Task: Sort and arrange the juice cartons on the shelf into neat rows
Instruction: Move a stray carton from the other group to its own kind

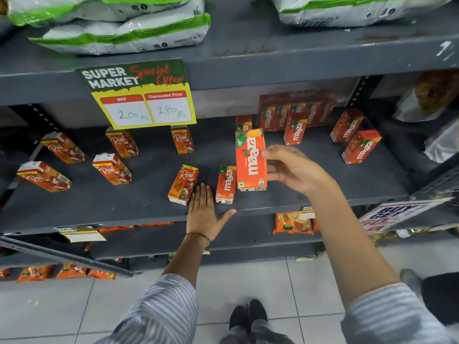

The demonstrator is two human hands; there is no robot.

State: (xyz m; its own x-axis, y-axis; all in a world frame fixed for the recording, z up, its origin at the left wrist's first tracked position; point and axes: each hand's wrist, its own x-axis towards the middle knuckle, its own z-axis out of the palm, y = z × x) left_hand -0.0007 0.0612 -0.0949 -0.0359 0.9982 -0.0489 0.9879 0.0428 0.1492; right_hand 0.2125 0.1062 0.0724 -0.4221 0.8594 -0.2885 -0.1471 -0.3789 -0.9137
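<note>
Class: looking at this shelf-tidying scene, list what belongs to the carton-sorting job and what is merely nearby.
Belongs: orange Maaza carton in right hand; small Maaza carton; orange Real apple carton beside left hand; grey metal shelf.

Nearby: white-and-green sacks; yellow price sign; orange tea packets.

Single head view, wide-angle, close, looking forward and down onto grey shelf (323,184); edges probably distorted.

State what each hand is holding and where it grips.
The right hand holds a Maaza carton upright by its right side edge, fingertips on the front. The left hand holds nothing; it lies flat on the shelf.
</note>
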